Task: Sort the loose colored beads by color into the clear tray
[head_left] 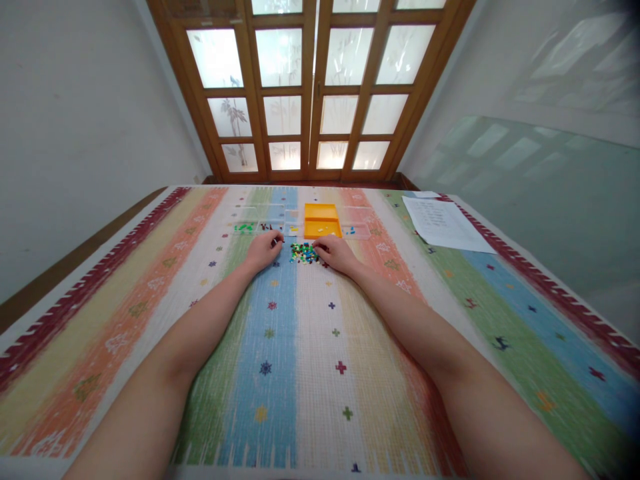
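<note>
A small pile of mixed coloured pieces (303, 253), green, blue, yellow and dark, lies on the striped tablecloth between my hands. My right hand (336, 255) reaches the pile's right edge, thumb and fingers drawn together; anything pinched there is too small to name. To the left of the pile, my left hand (265, 251) is curled with its fingertips together beside a clear plastic box, and what it holds, if anything, cannot be made out. Green pieces (244, 228) and dark reddish pieces (265, 227) lie in that box. An open yellow box (323, 212) stands just behind the pile.
Right of the yellow box, a clear container (364, 227) holds a few blue pieces (352, 231). A printed paper sheet (443, 223) lies at the back right of the striped tablecloth (305, 400). Wooden doors with glass panes (313, 90) stand beyond the table.
</note>
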Motion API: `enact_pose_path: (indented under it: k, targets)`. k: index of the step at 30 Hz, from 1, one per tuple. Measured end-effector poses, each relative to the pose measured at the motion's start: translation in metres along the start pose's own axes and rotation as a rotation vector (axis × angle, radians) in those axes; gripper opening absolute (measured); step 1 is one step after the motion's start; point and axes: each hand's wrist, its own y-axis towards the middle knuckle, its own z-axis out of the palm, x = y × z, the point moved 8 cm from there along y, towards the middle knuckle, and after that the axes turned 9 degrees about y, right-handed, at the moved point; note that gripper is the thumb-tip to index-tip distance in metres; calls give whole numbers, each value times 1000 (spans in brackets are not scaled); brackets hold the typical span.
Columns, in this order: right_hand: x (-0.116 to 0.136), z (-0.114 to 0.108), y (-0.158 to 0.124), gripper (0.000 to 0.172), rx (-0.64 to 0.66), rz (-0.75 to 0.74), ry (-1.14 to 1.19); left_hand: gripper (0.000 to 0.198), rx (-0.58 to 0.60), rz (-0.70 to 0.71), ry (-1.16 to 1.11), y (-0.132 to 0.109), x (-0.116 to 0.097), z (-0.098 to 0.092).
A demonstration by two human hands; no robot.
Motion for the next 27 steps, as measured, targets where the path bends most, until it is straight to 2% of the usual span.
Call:
enact_pose_path:
  k: [5, 12, 17, 27]
  targets:
    - [-2, 1, 0, 16, 12, 11, 6, 13, -79, -94, -79, 2, 13, -6]
    - [0, 0, 0, 17, 13, 16, 0, 15, -160, -246, -222, 5, 45, -3]
    - [-1, 0, 0, 18, 8, 18, 6, 16, -193, -327, -313, 6, 61, 1]
    - [0, 0, 0, 17, 13, -8, 5, 37, -176, -331, -414, 7, 65, 6]
